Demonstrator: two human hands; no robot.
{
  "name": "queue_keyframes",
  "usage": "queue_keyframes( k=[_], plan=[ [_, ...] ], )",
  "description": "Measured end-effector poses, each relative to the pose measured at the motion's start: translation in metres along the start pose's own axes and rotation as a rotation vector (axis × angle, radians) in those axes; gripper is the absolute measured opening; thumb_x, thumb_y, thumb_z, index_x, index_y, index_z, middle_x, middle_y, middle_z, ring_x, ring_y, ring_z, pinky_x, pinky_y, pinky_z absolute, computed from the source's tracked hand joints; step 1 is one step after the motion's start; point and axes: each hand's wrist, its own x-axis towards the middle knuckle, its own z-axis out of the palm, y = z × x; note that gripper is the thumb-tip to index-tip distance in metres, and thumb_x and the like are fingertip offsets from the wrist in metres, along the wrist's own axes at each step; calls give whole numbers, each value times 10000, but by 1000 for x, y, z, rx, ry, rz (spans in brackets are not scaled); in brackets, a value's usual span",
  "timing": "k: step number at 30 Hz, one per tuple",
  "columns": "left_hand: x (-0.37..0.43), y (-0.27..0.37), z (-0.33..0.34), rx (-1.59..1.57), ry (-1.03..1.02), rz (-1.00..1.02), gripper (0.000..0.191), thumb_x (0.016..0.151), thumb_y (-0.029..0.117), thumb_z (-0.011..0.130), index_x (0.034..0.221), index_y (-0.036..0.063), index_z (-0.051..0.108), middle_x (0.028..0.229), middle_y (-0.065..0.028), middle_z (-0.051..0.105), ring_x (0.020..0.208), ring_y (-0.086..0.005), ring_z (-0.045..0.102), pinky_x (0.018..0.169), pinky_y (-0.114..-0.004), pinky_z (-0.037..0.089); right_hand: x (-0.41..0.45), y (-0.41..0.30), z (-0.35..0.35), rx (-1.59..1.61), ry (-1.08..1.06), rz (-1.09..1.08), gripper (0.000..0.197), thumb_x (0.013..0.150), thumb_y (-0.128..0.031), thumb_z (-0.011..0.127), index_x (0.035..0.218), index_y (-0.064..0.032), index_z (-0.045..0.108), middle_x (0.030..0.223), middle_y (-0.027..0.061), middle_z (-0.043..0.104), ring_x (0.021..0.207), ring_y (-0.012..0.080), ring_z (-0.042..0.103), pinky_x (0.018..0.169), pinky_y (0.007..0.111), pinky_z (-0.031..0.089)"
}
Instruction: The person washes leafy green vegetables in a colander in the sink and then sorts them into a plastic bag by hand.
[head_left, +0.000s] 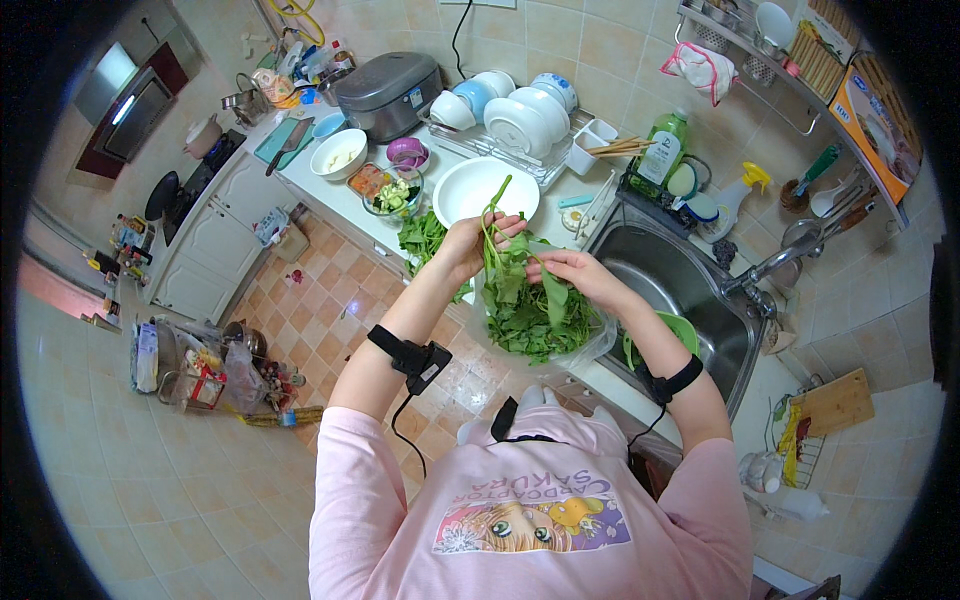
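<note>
My left hand (476, 244) grips a sprig of leafy greens (493, 206) by its stem, which points up over a white plate (457, 199). Opposite it, my right hand (574, 274) has its fingers on a leaf of the same sprig. Below both hands, a translucent plastic bag (606, 337) at the counter's front edge holds a heap of picked green leaves (536, 334). More leafy greens (421, 238) lie on the counter left of my left hand, partly hidden by it.
A steel sink (645, 259) with a green basket (681, 330) is at the right. Behind the plate stand a dish rack (551, 169) with bowls and a rice cooker (390, 94). At left are a glass bowl of cut vegetables (394, 196) and a knife (289, 146) on a board.
</note>
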Motion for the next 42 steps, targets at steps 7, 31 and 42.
queue_keyframes(
  k=[7,31,42],
  plan=[
    [3,-9,9,141,-34,28,230,878,80,274,1028,-47,392,1067,-169,508,985,-246,515,786,-322,438,7,-20,29,-640,425,-397,372,790,-208,562,1099,-40,440,1060,100,519,941,165,520,760,273,422],
    [-5,-14,8,329,-74,50,186,868,99,418,953,-40,508,885,-118,602,774,-179,599,677,-262,495,-8,14,-32,-871,555,-79,149,788,-141,453,790,-58,577,611,100,528,561,181,511,538,283,382],
    [-5,-9,24,466,36,146,165,811,163,546,878,17,511,895,-83,604,806,-151,596,629,-235,493,-7,-26,31,-693,313,-144,273,733,-209,636,910,-11,574,746,22,576,711,90,505,685,231,399]
  ],
)
